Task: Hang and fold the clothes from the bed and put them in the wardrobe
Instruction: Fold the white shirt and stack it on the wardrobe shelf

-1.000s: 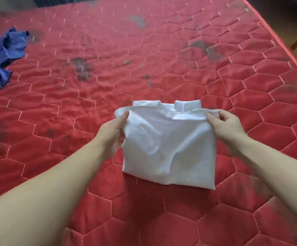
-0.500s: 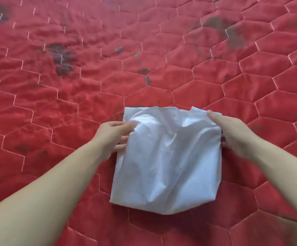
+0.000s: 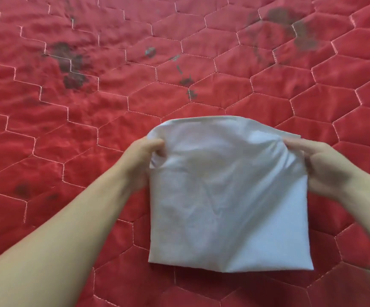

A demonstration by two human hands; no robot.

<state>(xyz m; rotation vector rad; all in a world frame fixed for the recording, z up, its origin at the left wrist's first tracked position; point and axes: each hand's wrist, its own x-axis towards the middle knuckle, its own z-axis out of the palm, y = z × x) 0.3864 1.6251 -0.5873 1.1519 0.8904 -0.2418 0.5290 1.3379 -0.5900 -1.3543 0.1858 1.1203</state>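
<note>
While both hands grip white cloth [image 3: 228, 191], stained red quilt [image 3: 91, 107] spreads.

White garment [image 3: 228, 196]: thin smooth woven cloth, matt with faint sheen, soft creases bunching where the left hand [image 3: 139, 158] and right hand [image 3: 325, 167] pinch its top corners, flatter below the grips. Bed cover [image 3: 113, 111]: red quilted fabric, slightly satiny, stitched hexagons, rippled, with dull dark stains beyond the grips.
</note>
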